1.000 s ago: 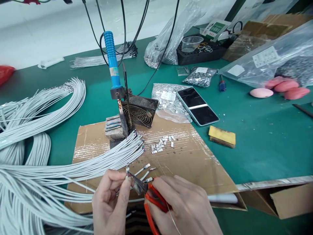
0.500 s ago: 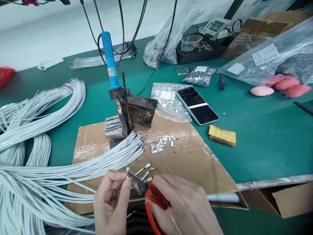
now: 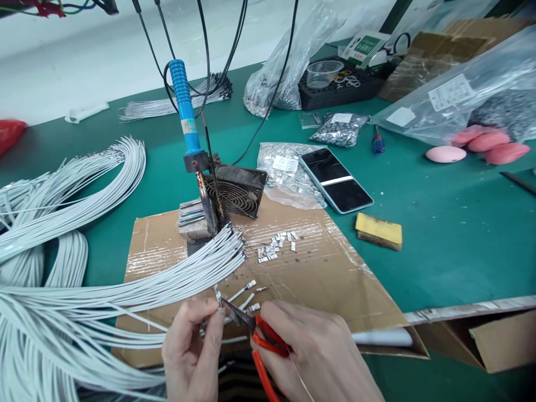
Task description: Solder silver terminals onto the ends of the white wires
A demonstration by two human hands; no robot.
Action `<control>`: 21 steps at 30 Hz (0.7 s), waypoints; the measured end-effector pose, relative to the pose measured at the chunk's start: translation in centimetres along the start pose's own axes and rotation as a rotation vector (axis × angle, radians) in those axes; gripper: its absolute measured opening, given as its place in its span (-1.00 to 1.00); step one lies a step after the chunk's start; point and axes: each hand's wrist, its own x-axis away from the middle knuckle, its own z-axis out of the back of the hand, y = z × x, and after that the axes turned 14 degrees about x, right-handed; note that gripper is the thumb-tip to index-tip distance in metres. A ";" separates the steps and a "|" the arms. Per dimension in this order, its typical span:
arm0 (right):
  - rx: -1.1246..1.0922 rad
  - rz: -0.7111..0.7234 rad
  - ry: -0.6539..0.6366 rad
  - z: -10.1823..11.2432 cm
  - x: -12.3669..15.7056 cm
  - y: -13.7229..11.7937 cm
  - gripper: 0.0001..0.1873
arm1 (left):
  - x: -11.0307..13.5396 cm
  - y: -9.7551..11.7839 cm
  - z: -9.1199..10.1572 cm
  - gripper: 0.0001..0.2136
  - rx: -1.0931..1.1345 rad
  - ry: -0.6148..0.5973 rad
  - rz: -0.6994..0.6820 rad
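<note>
One black tray (image 3: 341, 96) holds a clear cup (image 3: 321, 77); the left grip (image 3: 193, 341) pinches a connector (image 3: 218, 296), the right grip (image 3: 313, 349) red-handled pliers (image 3: 250, 321).

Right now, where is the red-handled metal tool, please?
The red-handled metal tool is at the head view's lower centre, in the right hand, its tips beside the left hand.

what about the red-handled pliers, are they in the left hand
No, the right hand holds the red-handled pliers, and their tips point toward the left hand.
</note>
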 end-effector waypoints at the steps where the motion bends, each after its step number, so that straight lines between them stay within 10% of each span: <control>1: -0.040 -0.018 -0.039 0.0 0.0 0.0 -0.76 | 0.0 -0.1 0.0 -0.79 0.001 -0.006 -0.016; 8: -0.461 -0.329 -0.375 -0.3 -0.5 -0.1 -0.58 | 0.0 -0.1 0.6 -0.81 0.065 -0.020 0.085; 21: 0.044 -0.421 0.063 0.7 0.7 8.1 -0.71 | -0.8 1.5 1.0 -0.67 0.150 -0.010 0.394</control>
